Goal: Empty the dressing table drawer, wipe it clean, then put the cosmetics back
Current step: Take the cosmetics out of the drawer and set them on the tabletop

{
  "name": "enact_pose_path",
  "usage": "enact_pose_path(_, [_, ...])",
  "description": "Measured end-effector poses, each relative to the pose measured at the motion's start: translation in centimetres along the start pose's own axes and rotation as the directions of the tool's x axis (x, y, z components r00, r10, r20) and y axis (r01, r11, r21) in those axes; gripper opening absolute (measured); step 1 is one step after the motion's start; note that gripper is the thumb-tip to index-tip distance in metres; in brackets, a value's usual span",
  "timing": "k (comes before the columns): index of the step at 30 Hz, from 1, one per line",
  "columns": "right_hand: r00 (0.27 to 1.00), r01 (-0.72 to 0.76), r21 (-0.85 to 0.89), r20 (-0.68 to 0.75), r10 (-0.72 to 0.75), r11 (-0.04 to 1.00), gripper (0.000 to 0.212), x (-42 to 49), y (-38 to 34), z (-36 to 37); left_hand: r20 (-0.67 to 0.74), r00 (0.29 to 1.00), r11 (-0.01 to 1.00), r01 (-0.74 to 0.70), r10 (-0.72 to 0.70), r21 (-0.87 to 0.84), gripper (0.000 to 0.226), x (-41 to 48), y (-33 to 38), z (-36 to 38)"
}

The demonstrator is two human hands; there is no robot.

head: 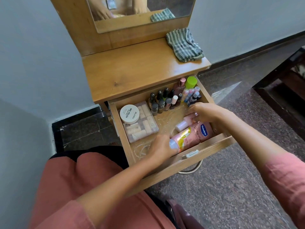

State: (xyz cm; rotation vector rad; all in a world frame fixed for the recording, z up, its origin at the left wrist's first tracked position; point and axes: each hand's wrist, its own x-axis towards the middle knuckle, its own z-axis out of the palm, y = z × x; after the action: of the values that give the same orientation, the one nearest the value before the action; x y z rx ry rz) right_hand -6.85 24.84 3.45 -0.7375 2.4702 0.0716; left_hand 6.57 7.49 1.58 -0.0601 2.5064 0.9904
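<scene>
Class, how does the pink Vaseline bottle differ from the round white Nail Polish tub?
The Vaseline bottle is pink and long; the white tub is round and flat. The bottle lies on its side at the drawer's front right; the tub sits atop a clear box at the left. The left hand grips the bottle's cap end; no hand touches the tub. Both are in the open drawer.

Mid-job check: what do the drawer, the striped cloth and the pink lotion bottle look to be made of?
Drawer: wood or wood-look board, matte, grain lines visible.
Striped cloth: woven fabric, soft, lying in rumpled folds.
Pink lotion bottle: probably plastic, glossy, with bright highlights and a printed label.
</scene>
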Motion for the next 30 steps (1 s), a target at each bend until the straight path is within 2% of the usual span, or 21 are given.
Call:
enact_pose_path(8, [0.993, -0.037, 0.086, 0.118, 0.027, 0.996, 0.036, 1.2, 0.2, -0.8, -0.001, 1.000, 0.997, 0.022, -0.022, -0.074, 0.044, -0.1, 0.0, -0.2])
enact_pose_path(12, [0.997, -0.014, 0.241, 0.078, -0.005, 0.971, 0.025, 1.0, 0.5, -1.5, 0.022, 0.998, 0.982, 0.055, -0.052, -0.181, 0.044, -0.2, -0.3, -0.8])
enact_pose_path(15, [0.998, 0.006, 0.319, 0.065, -0.028, 0.948, 0.024, 0.8, 0.4, -1.8, 0.038, 0.997, 0.959, 0.078, -0.071, -0.271, 0.042, -0.4, -0.5, -1.6])
enact_pose_path(20, [0.998, 0.040, 0.503, 0.020, -0.058, 0.864, 0.028, -0.5, 0.0, -2.8, 0.022, 0.996, 0.889, 0.088, -0.088, -0.449, 0.039, -1.1, -0.9, -2.9])
enact_pose_path(26, [0.990, 0.092, 0.640, 0.023, -0.138, 0.763, 0.031, -3.2, -0.7, -4.8, 0.006, 0.999, 0.844, 0.044, -0.048, -0.534, 0.037, -2.0, -1.5, -5.0])
enact_pose_path(30, [0.982, 0.159, 0.724, -0.045, -0.184, 0.671, 0.031, -4.9, -1.2, -6.7, -0.035, 0.999, 0.801, 0.003, -0.030, -0.599, 0.022, -2.9, -1.5, -6.8])
